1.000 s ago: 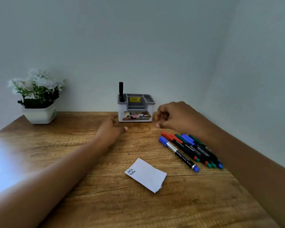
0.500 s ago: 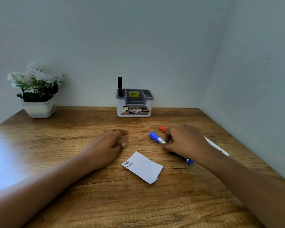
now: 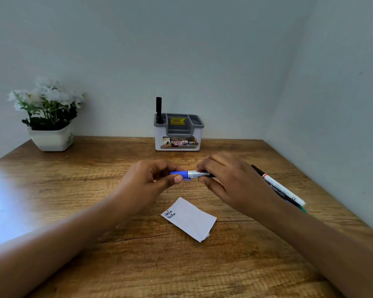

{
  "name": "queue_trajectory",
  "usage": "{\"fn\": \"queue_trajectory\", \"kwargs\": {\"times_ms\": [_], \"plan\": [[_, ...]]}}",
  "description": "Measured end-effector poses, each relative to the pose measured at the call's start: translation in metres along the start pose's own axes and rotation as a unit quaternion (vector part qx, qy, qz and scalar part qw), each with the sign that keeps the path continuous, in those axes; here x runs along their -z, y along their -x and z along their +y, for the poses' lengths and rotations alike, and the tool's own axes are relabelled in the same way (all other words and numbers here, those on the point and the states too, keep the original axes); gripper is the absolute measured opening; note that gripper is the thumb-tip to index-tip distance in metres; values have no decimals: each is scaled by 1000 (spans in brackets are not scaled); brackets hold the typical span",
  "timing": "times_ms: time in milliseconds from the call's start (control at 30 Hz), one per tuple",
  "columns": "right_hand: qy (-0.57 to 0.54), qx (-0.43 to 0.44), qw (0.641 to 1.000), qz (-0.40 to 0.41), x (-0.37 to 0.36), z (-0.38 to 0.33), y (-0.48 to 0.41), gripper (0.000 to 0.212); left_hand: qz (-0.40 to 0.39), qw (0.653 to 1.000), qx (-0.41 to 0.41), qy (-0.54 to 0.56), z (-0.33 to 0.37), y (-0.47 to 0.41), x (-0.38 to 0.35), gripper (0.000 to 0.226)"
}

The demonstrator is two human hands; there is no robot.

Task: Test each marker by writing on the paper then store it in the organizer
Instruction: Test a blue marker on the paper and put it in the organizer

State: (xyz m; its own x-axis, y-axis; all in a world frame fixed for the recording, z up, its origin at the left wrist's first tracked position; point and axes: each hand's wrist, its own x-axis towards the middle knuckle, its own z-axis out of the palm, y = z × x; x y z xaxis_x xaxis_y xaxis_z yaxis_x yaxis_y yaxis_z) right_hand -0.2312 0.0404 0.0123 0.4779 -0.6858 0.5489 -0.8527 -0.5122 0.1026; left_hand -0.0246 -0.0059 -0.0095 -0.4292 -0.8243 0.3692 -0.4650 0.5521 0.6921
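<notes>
Now left hand pinches blue cap, right hand grips barrel of blue-capped silver-banded marker, held level above wooden tabletop, just beyond small white paper slip. Grey-white plastic organizer far centre. Risk: sharp tug flings cap, or bare tip inks skin.

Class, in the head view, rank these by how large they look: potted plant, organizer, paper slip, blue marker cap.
1. potted plant
2. organizer and paper slip look about alike; the paper lies nearer the camera, so unranked.
3. blue marker cap, partly covered by the left hand.
</notes>
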Motion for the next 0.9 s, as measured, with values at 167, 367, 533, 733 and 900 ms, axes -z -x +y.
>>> {"fn": "queue_trajectory", "kwargs": {"times_ms": [167,367,533,733,900], "plan": [[-9,18,1000,6,1,7,-5,20,32,999,-20,-39,3,-3,9,15],[-93,-85,991,-46,5,32,-1,22,114,982,-71,-129,-8,-1,31,26],[-236,-199,949,-60,15,40,-1,20,133,987,-86,-38,-16,-1,49,17],[-509,-230,826,-81,23,30,0,21,-33,968,-235,-78,-6,13,32,32],[-759,-249,600,-27,26,21,-2,27,-104,942,-282,-150,-21,25,40,28]]}}
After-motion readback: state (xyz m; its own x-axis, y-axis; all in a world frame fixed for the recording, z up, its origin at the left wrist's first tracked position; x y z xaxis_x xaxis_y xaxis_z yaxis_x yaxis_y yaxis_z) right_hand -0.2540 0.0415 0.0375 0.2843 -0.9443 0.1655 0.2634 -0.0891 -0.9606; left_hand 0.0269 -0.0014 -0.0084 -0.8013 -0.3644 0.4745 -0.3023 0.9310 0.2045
